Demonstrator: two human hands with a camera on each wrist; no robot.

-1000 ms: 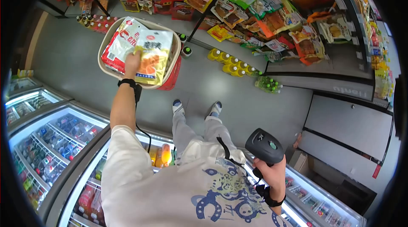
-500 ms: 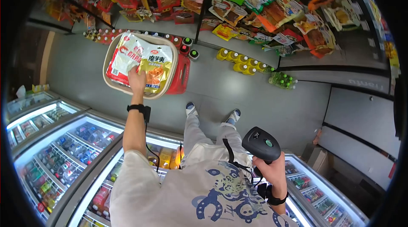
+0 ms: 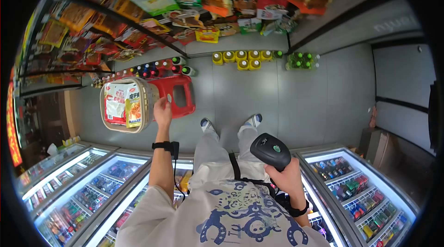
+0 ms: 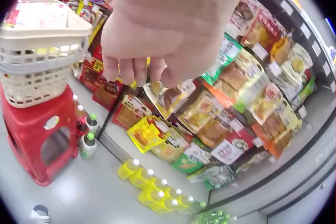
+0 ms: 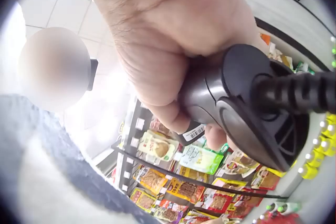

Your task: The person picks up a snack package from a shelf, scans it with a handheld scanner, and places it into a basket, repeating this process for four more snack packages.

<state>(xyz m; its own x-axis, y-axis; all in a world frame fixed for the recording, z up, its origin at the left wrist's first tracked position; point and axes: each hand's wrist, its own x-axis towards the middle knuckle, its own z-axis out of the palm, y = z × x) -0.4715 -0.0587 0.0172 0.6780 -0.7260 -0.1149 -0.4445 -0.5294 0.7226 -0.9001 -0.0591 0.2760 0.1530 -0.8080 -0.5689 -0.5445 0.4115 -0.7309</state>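
The left hand (image 3: 162, 111) is clear of the packets, held just right of a cream basket (image 3: 146, 108), with nothing in it; its fingers hang loosely bent in the left wrist view. In the basket lie a red and white packet (image 3: 114, 103) and a gold and white packet (image 3: 133, 110). The basket stands on a red stool (image 3: 188, 94). The right hand (image 3: 286, 176) grips a black handheld scanner (image 3: 269, 151) by its handle, in front of the shirt; a thick black cable (image 5: 299, 90) leaves it in the right wrist view.
Shelves of snack packets (image 3: 206, 34) run along the far side. Yellow-labelled bottles (image 3: 241, 56), green bottles (image 3: 303, 59) and darker bottles (image 3: 177, 61) stand on the floor before them. Lit drink coolers (image 3: 356, 191) flank the person, whose feet (image 3: 207, 125) are on the grey floor.
The left hand has left the packets and moved right, out of the basket. The view has turned, showing more of the red stool. The right hand still grips the scanner.
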